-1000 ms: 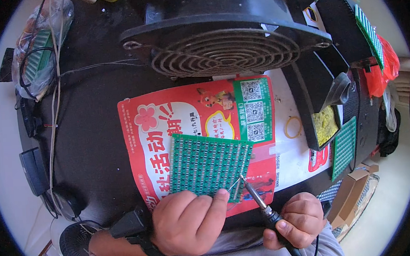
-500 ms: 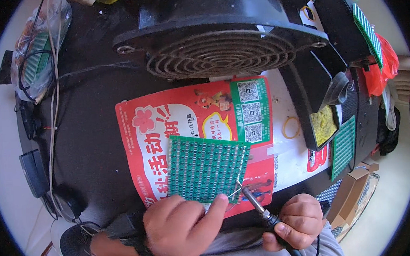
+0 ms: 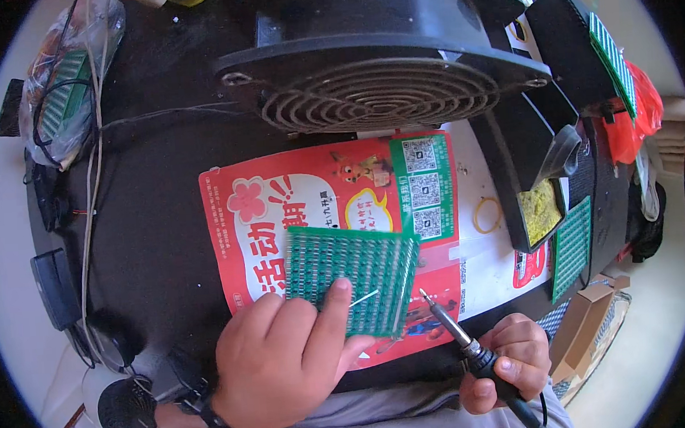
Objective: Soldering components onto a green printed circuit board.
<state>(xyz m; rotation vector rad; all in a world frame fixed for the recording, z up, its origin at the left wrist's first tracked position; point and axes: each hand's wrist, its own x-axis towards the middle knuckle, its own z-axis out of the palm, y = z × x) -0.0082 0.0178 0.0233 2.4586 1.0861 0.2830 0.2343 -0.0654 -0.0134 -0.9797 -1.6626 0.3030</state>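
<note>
Left hand (image 3: 273, 367): clamps the green circuit board (image 3: 365, 263) at its lower left, with forefinger stretched over the face and thumb by the lower edge; hides any grip beneath.
Circuit board: lies over the red printed sheet (image 3: 229, 213), nearer the body than the fan (image 3: 382, 94); cannot tell whether resting or slightly lifted.
Thin wire (image 3: 366, 297): pokes out from beside the forefinger, across the board, toward its right edge.
Right hand (image 3: 512, 360): wraps its fingers round the handle of the soldering iron (image 3: 459, 332).
Iron tip (image 3: 422, 292): points up and left, just beside the board's right edge, apart from board and wire.
Step in hand: seemingly soldering along the board, between touches.
Next move: probably calls for a steady board, then bringing wire end and iron tip together on one joint.
</note>
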